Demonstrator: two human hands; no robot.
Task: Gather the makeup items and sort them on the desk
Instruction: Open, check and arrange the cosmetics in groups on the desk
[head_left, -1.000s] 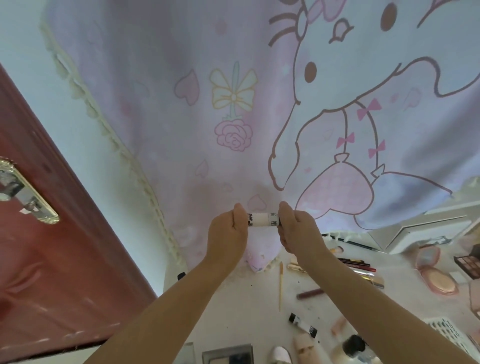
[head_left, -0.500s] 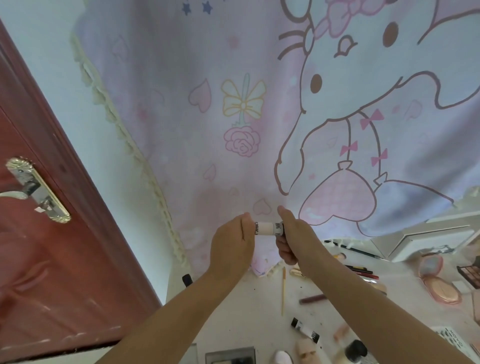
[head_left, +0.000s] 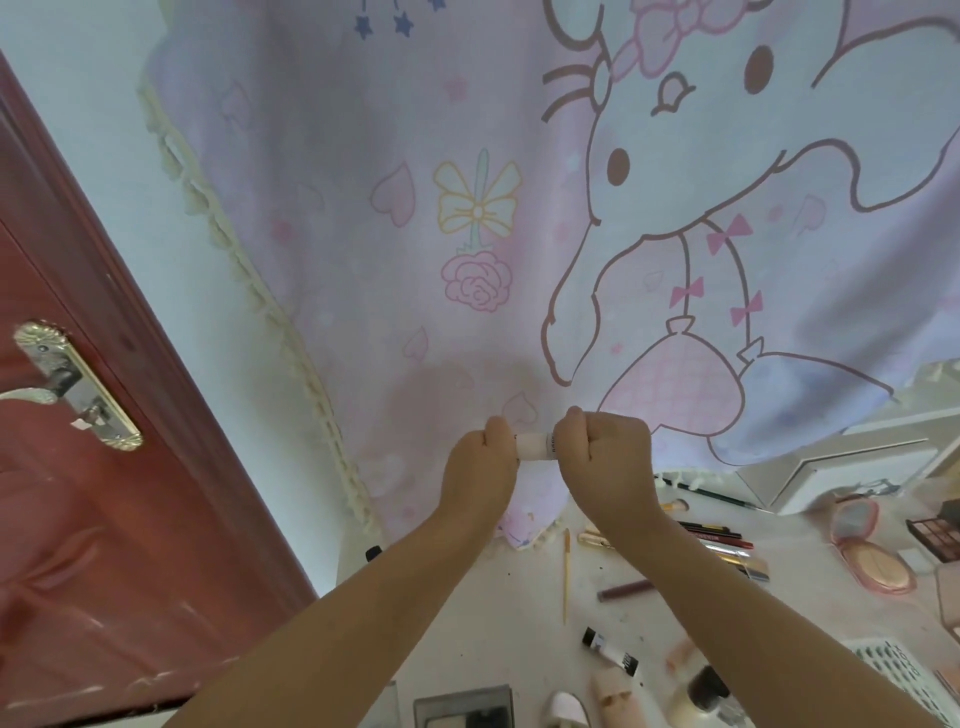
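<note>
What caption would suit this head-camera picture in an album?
Both hands, left hand and right hand, grip a small white cylindrical tube above a white makeup-strewn desk.

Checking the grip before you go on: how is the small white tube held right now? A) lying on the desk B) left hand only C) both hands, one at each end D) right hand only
C: the left hand and right hand each grip one end of the white tube, raised above the desk.
</note>
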